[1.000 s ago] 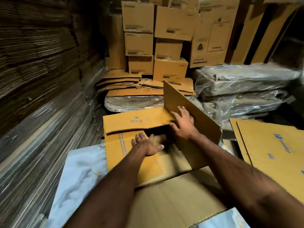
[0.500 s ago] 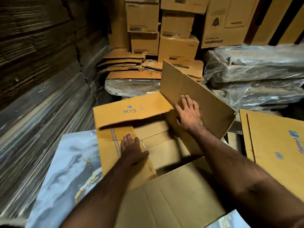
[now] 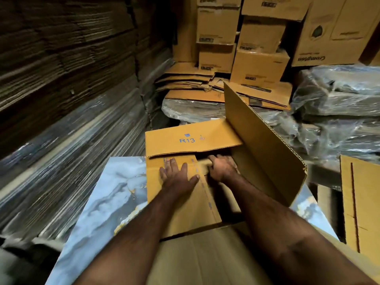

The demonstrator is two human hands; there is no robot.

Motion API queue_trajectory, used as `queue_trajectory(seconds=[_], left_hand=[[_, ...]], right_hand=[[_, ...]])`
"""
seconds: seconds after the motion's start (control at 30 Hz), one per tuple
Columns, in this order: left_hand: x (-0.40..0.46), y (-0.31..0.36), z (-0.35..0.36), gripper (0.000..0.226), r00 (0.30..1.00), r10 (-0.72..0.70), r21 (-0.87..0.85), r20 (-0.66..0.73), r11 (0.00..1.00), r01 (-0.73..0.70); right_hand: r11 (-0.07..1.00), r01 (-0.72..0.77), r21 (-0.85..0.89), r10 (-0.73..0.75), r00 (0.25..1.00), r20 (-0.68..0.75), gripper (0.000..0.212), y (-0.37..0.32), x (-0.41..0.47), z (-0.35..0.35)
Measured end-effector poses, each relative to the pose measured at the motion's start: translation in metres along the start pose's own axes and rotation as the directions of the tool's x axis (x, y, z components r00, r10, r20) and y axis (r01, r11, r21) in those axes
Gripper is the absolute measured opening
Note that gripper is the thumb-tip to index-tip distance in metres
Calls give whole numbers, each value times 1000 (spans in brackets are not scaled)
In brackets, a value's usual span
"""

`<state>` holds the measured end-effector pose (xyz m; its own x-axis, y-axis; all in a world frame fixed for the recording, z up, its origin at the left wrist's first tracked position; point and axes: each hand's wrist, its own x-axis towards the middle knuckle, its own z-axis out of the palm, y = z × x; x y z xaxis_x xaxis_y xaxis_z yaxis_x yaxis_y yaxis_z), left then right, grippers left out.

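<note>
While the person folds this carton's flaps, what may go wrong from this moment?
The right hand reaches into the opening below the R13 flap; it may get pinched if that flap folds down. The upright right flap stands unheld and might fall onto the right forearm.

closed cartons [image 3: 261, 64] stand stacked at the back above loose flattened sheets [image 3: 193, 93]. plastic-wrapped bundles [image 3: 337, 112] lie right; the blurred left wall [image 3: 61, 48] looks like stacked flat cardboard.

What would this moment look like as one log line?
work: closing box flaps | left hand: pressing left flap flat | right hand: inside box, grip unclear | right flap: upright
</note>
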<state>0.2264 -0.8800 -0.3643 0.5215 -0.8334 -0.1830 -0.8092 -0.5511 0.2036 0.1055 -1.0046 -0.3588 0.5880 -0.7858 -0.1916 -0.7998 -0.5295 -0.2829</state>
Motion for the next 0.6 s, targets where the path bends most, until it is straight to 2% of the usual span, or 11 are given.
queue_trajectory(seconds=[0.1,0.2,0.27,0.37,0.47,0.6], left_hand=[[5,-32,-10,64,991,-103,-27,-89,995,101],[10,-62,-15,63,979,-180,-114,-95,979,169],[16,-72,-22,69,973,-223,-214,-66,955,205],[30,-78,-27,80,957,-289,-432,-22,866,252],[38,-82,-19,92,962,-273,-506,-15,832,228],[38,-87,-9,91,962,-259,-504,-81,843,185]], right_hand=[[995,6,102,-9,999,36,58,-21,10,0],[986,22,164,-19,1000,-16,52,-43,22,1],[980,38,198,-31,999,-38,46,-58,30,3],[975,84,204,-68,994,-84,41,-80,43,3],[981,133,144,-104,975,-194,54,-96,62,-7],[980,153,127,-110,949,-296,74,-122,95,-30]])
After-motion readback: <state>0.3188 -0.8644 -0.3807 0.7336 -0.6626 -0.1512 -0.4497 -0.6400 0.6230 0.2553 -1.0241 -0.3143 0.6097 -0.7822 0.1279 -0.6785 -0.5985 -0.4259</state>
